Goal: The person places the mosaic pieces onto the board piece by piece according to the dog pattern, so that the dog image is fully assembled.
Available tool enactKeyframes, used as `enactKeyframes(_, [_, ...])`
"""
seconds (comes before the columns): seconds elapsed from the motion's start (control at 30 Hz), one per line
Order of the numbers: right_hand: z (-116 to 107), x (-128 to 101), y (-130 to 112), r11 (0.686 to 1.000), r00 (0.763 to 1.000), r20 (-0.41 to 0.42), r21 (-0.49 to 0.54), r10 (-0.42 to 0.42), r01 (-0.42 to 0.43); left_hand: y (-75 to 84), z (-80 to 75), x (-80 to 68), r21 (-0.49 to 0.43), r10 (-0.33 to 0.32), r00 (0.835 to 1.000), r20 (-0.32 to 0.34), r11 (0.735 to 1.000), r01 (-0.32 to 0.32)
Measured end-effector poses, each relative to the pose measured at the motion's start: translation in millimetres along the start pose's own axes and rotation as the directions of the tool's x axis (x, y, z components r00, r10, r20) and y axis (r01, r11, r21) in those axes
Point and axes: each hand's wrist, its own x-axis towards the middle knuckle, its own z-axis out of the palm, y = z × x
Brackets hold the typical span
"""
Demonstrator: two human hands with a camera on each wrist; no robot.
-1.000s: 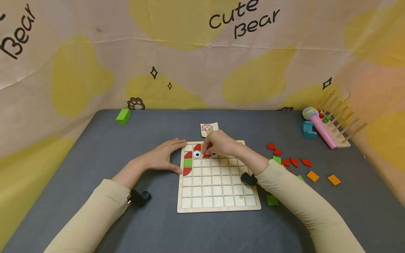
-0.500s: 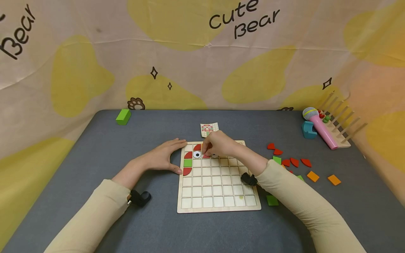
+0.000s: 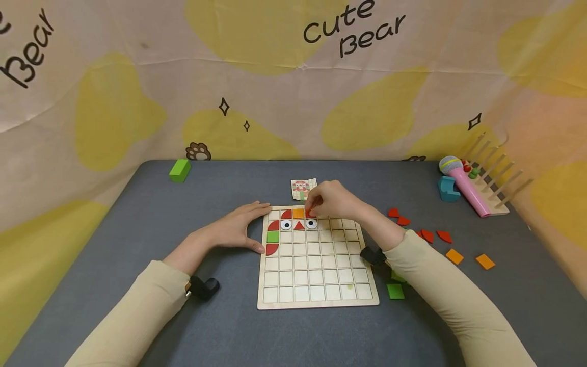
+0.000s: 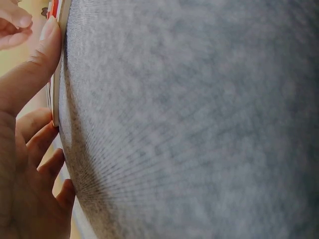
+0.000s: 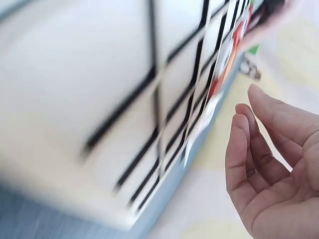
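A wooden grid board lies on the grey table. Its top left corner holds red quarter-round pieces, an orange square, a green square, two eye pieces and a red triangle. My right hand hovers over the top row and pinches a small red piece at its fingertips. In the right wrist view its other fingers hang loosely curved beside the blurred board. My left hand lies flat against the board's left edge, its thumb pressing the rim.
Loose red pieces, orange squares and green squares lie right of the board. A pattern card sits behind it. A green block is far left; a pink microphone and wooden rack far right.
My right hand moved up and right from the second row to the top row, uncovering the red triangle between the eyes and the orange square. The left hand stayed put.
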Motion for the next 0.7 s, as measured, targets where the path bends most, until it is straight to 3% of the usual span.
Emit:
enactKeyframes(0.3, [-37, -31, 51, 0.994, 0.991, -0.075, -0.017, 0.110, -0.111, 0.0, 1.3, 0.9, 0.007, -0.004, 1.000, -0.004, 1.000, 0.004])
enactKeyframes(0.7, [-73, -71, 99, 0.969, 0.971, -0.052, -0.067, 0.235, -0.238, 2.5, 0.2, -0.5, 0.004, 0.004, 1.000, -0.010, 1.000, -0.004])
